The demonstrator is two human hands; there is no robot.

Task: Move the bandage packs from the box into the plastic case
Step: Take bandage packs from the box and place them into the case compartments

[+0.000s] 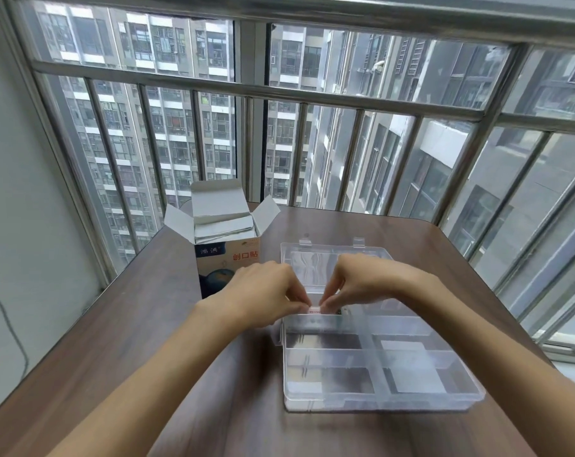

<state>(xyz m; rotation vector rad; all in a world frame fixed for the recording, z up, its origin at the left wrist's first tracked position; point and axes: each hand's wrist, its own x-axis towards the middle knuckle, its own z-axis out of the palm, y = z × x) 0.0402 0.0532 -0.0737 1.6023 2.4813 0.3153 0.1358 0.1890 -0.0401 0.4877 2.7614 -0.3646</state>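
Bandage pack [315, 310] mostly hidden behind fingers [299, 296]

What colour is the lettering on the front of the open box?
Red, on a white panel of the box; seen in the head view.

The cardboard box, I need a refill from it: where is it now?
In the head view the cardboard box stands open on the table, left of the plastic case, just beyond the left hand.

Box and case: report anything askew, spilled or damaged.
Nothing stands out. The box stands upright with flaps open, the plastic case lies open and flat on the table, and both hands, left hand and right hand, pinch one bandage pack.
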